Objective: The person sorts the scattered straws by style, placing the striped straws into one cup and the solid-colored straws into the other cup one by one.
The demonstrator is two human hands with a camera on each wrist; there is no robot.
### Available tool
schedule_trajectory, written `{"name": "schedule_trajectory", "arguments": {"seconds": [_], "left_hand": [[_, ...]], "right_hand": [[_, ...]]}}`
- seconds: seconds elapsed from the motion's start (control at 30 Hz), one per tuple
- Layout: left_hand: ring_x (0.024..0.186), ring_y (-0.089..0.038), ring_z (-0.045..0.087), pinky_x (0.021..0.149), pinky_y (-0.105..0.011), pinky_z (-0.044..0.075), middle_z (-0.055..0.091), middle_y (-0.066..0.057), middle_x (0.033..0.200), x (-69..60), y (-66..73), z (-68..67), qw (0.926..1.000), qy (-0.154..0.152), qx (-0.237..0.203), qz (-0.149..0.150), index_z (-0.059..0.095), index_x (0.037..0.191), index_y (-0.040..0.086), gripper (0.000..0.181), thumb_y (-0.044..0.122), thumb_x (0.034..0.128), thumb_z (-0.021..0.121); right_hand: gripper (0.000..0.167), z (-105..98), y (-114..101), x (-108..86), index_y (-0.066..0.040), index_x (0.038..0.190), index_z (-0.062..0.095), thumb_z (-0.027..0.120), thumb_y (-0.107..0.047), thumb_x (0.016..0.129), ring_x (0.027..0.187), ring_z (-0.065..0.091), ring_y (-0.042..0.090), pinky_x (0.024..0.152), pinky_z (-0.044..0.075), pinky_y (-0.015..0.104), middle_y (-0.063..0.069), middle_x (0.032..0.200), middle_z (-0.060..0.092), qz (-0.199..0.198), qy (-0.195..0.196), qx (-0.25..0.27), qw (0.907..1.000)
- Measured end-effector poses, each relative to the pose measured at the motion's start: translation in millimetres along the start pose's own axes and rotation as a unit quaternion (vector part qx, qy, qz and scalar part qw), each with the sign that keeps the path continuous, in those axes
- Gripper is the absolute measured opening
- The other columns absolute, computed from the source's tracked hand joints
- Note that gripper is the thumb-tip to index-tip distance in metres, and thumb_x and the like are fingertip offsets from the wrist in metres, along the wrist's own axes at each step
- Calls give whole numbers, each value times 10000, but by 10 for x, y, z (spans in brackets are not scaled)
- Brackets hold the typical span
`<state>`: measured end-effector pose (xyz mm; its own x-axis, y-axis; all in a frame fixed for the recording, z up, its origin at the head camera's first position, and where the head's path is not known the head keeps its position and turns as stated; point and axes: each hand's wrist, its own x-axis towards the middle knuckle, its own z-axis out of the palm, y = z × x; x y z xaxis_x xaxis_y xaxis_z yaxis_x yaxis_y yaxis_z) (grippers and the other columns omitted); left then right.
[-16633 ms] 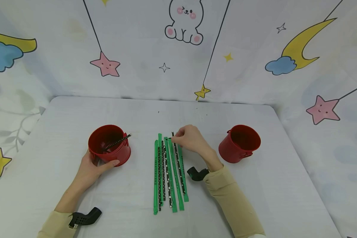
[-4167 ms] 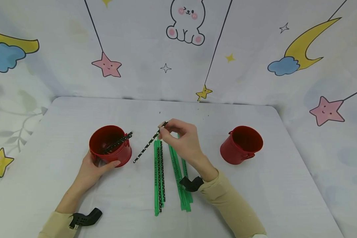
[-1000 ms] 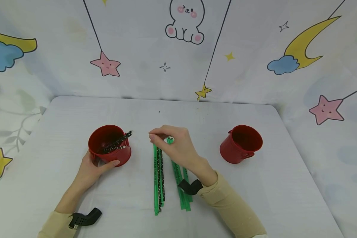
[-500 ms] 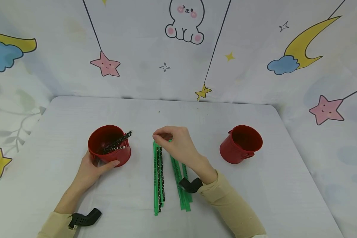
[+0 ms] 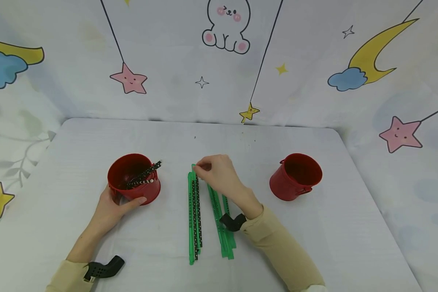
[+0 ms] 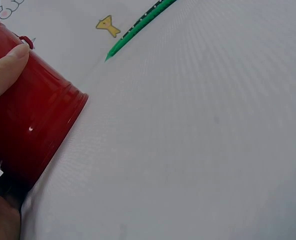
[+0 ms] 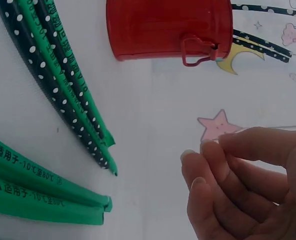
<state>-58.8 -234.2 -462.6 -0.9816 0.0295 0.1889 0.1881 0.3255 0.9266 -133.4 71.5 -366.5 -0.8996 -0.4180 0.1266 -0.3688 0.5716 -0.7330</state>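
A white cloth backdrop (image 5: 175,61) printed with stars, a moon and a bear rises behind the pale worktop (image 5: 160,247). On the right stands a second bucket (image 5: 284,184), well apart from the straws. The right hand (image 5: 219,174) covers the far ends of the right-hand bunch of green straws (image 5: 223,239), and the black wrist unit (image 5: 232,223) hides more of that bunch. Just to its left lies a bunch mixing green-wrapped straws (image 5: 191,215) with black dotted straws (image 5: 199,215). The wrappers look thin and lightly glossy, with dark printed lettering; the straws are slim and long. Both buckets are glossy red, round and flared at the rim, with small looped lugs. More dotted straws lean inside the left bucket (image 5: 151,194), sticking out over its rim. The left hand (image 5: 111,209) is clamped on that bucket, thumb along its near side. The right hand's fingers are curled, tips together around nothing visible, near the mixed bunch's far end; contact there is unclear.
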Motion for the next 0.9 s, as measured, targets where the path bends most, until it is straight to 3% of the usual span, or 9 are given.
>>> {"name": "schedule_trajectory", "arguments": {"seconds": [0.2, 0.47, 0.9], "left_hand": [[1292, -38, 414, 987, -45, 386, 459, -6, 1414, 2, -4, -1, 10000, -5, -3, -15, 324, 1503, 123, 844, -19, 811, 786], [1293, -36, 412, 991, -44, 382, 457, -15, 1416, -1, -5, -2, 10000, 0, -43, -52, 324, 1503, 117, 846, -23, 809, 787], [1291, -53, 419, 987, -53, 397, 458, -2, 1416, 6, -6, 4, 9999, -14, -101, 15, 324, 1506, 130, 856, -37, 805, 785]], "right_hand": [[158, 48, 108, 53, -39, 929, 780, 690, -170, 934, 730, 641, 133, 656, 516, 242, 49, 849, 749, 335, -303, -597, 9972], [177, 129, 200, 75, -45, 925, 780, 701, -204, 931, 632, 607, 91, 556, 493, 207, 56, 864, 746, 739, -912, -919, 9888], [172, 238, 294, 94, -64, 832, 763, 732, -215, 911, 567, 553, 95, 511, 440, 194, 31, 778, 712, 748, -980, -1256, 9844]]}}
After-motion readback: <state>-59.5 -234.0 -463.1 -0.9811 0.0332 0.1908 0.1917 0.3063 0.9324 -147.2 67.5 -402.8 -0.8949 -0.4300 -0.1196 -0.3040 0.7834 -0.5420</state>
